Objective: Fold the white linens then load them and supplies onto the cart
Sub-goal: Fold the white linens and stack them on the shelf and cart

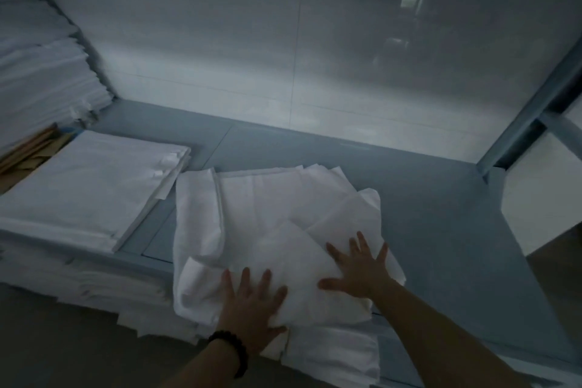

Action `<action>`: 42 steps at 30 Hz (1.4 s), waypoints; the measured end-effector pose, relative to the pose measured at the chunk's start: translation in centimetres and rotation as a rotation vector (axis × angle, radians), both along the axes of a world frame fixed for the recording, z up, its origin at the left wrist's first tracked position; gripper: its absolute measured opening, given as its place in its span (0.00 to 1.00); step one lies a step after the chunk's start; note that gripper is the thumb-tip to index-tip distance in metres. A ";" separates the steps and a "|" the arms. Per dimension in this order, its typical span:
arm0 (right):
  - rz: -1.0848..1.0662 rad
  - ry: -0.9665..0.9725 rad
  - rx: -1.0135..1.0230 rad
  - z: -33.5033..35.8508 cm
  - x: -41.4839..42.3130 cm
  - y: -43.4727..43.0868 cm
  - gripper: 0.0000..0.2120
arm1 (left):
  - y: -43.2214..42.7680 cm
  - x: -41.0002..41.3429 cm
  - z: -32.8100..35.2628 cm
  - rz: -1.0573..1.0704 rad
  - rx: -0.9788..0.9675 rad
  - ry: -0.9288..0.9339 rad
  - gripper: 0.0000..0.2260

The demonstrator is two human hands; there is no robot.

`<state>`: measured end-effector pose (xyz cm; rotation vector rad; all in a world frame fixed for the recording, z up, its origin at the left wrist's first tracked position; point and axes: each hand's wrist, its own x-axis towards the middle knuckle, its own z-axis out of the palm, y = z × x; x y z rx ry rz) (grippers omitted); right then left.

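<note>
Step in hand: folding, smoothing phase. Both hands pressed flat, fingers spread wide, gripping nothing: left hand (252, 302) at 6 o'clock and right hand (359, 271) at 4 o'clock of white linen (267, 214), rumpled mid-shelf (425, 214).

Next, prob.: square edges w/ even pressure, then fold over.

Count:
- 2 hands
- 1 loose linen
- 1 folded stack (88, 186) at 9 o'clock
- 1 tall stack (37, 72) at 10 o'clock
- Cart not in view

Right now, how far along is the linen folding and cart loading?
Done: a folded stack of white linens sits flat on the blue-grey surface, with a taller pile behind it. In hand: left hand and right hand press flat on a rumpled, partly folded white linen. Left: finishing this fold, then loading; no cart shows in view.
</note>
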<state>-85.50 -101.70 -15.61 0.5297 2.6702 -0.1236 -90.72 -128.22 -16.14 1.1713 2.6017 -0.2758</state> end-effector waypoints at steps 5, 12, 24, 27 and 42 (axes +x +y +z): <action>-0.032 -0.003 0.031 -0.2 0.9 0.3 0.55 | 1.5 -2.8 -0.1 -0.056 -0.014 0.034 0.31; -0.095 0.031 0.050 -1.2 2.1 0.7 0.53 | 4.4 -5.7 0.8 -0.292 -0.097 0.123 0.31; -0.437 0.057 0.052 -2.1 4.6 1.9 0.51 | 12.1 -9.3 1.6 -0.336 -0.106 0.207 0.27; -0.488 0.092 0.038 -2.1 3.6 4.2 0.49 | 15.0 -10.4 1.0 -0.318 -0.067 0.224 0.24; -0.797 0.542 -0.185 0.1 -4.1 7.2 0.19 | 17.0 -11.4 0.5 -0.327 0.391 0.216 0.46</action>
